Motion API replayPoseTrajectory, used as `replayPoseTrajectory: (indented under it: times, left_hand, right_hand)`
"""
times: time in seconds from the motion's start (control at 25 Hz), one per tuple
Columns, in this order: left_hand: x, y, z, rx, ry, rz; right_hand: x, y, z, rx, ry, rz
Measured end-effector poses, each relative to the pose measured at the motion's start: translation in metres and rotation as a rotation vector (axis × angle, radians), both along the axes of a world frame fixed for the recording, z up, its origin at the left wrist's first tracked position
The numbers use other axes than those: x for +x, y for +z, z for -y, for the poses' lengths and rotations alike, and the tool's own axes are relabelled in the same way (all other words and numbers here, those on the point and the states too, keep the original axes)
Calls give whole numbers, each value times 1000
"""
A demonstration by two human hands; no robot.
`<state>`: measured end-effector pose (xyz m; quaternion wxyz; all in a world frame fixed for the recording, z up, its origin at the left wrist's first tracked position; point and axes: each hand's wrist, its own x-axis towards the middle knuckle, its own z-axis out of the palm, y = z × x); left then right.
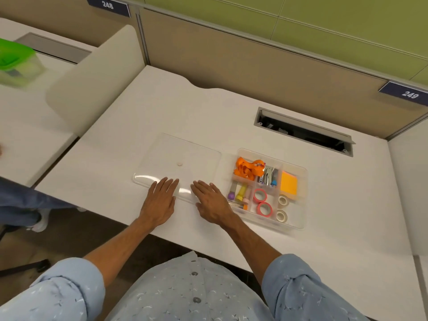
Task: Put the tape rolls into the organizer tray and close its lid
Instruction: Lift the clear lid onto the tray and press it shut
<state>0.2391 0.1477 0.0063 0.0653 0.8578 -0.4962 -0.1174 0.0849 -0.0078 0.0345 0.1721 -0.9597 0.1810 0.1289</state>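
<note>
A clear organizer tray (301, 172) sits on the white desk, right of centre. Two pink tape rolls (260, 195) (264, 209) lie in one of its near compartments, and two white tape rolls (283, 201) (281, 215) lie in the compartment to their right. The clear lid (183, 154) lies flat on the desk left of the tray. My left hand (159, 201) and my right hand (210, 201) rest flat, fingers spread, on the lid's near edge. Neither hand holds anything.
The tray also holds an orange lanyard (247, 169), a stapler (268, 176), orange sticky notes (288, 186) and markers (240, 193). An open cable slot (303, 132) lies behind the tray. A cream divider (97, 75) stands at the left, with a green-lidded box (16, 63) beyond it.
</note>
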Motion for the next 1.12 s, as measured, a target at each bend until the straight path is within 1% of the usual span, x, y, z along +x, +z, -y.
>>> replayPoseTrajectory:
  times: [0.12, 0.2, 0.32, 0.4, 0.48, 0.64, 0.76, 0.96, 1.04, 1.12]
  left_hand:
    - [8, -2, -8, -16, -5, -20]
    - [9, -2, -9, -34, -6, -27]
    - [12, -4, -7, -9, -24, 4]
    - [16, -4, -4, 6, -30, 33]
    - [19, -4, -2, -22, -54, 48]
    - [23, -4, -9, -163, -107, 40]
    - [27, 2, -10, -278, -102, 45]
    - [37, 18, 5, -485, -55, 48]
    - [42, 26, 13, -554, -48, 63]
    - [42, 33, 22, -619, -48, 100]
  right_hand:
    - [5, -8, -16, 44, -8, -57]
    - [4, -11, -18, 61, -27, -67]
    - [2, -13, -16, 93, -40, -67]
    - [1, -13, -15, 87, -28, -63]
    - [1, -11, -12, 48, -17, -37]
    - [0, -2, 5, 23, -46, 57]
    - [1, 10, 23, -67, -57, 84]
    - [2, 20, 42, -98, -129, 124]
    - [5, 25, 49, -109, -163, 183]
    - [9, 31, 54, -87, -225, 297]
